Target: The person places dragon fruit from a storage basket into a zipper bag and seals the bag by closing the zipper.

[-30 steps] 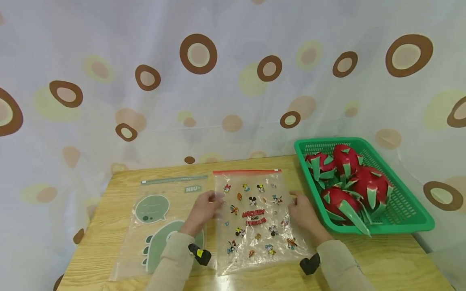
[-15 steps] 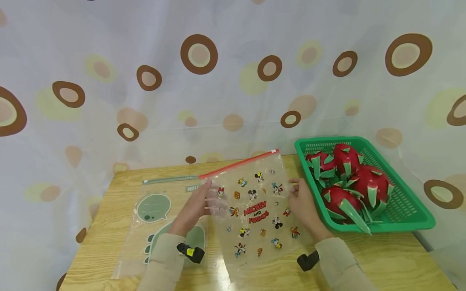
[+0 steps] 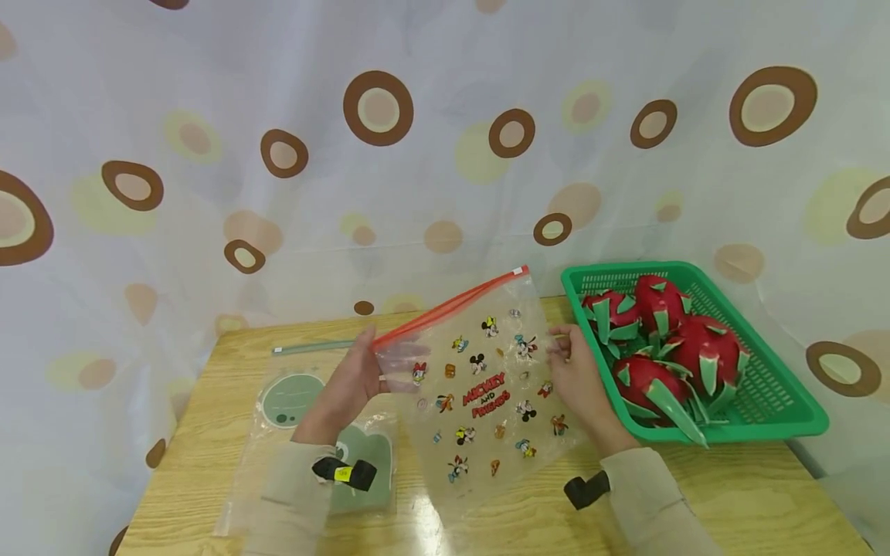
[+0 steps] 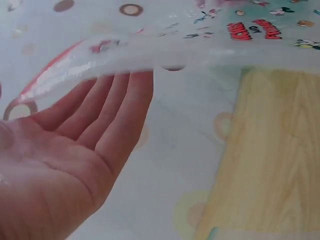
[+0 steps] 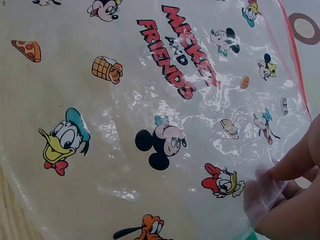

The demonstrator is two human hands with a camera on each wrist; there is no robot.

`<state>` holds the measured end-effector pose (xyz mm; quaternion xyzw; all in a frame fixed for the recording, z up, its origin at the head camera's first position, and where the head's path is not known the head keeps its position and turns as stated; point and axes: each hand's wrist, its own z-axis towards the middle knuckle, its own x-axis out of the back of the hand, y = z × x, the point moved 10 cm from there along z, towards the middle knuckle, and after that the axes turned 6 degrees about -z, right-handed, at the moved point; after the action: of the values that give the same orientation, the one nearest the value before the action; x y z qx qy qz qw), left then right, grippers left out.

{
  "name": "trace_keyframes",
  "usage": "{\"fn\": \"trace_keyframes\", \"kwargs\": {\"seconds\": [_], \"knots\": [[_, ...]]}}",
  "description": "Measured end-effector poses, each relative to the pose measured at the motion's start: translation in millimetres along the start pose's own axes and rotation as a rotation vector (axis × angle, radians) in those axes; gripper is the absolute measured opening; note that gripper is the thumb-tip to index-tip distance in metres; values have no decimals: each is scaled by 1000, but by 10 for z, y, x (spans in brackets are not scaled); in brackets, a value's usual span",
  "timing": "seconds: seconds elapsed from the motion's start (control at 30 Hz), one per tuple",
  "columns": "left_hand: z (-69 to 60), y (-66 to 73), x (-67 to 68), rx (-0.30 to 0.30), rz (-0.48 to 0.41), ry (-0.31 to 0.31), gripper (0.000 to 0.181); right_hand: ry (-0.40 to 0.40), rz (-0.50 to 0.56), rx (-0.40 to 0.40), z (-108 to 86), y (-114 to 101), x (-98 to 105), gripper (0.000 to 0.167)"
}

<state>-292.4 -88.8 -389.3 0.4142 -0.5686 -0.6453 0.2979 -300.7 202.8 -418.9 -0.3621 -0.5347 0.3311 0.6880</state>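
Note:
A clear zip bag [image 3: 487,394] with cartoon prints and a red slider strip is lifted off the table and tilted, its left top corner lower than its right. My right hand [image 3: 577,378] pinches the bag's right edge between thumb and fingers; the pinch also shows in the right wrist view. On the other side, my left hand [image 3: 348,386] has its fingers straight, the tips passing behind the bag's left edge. In the left wrist view the palm [image 4: 55,170] faces up. The bag's mouth gapes slightly along the red strip [image 3: 452,305].
A second clear bag [image 3: 243,479] with green prints and a grey-green slider lies flat at left, partly under my left arm. At right, a green basket [image 3: 786,409] holds several red dragon fruits [image 3: 709,351]. Patterned cloth [image 3: 445,154] hangs behind the wooden table [image 3: 188,432].
The bag has risen off the table and tilted, its right top corner going up. My left hand has shifted left and upward, its fingers straightening. The right hand rose slightly, still pinching the edge.

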Motion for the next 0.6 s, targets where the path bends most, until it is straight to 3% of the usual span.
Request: {"fn": "trace_keyframes", "kwargs": {"seconds": [0.13,0.27,0.33,0.47,0.6], "knots": [[-48,113,-65,10,-58,-125,74,-13,51,56,2,-152,42,31],[-81,194,-192,12,-66,-274,59,-18,57,92,25,-247,63,30],[-84,220,-233,31,-67,-305,49,-20,54,108,44,-287,63,29],[-60,238,-279,102,-5,-289,41,-35,58,143,82,-371,51,29],[-13,249,-277,165,140,-217,42,-56,45,167,112,-435,20,29]]}}
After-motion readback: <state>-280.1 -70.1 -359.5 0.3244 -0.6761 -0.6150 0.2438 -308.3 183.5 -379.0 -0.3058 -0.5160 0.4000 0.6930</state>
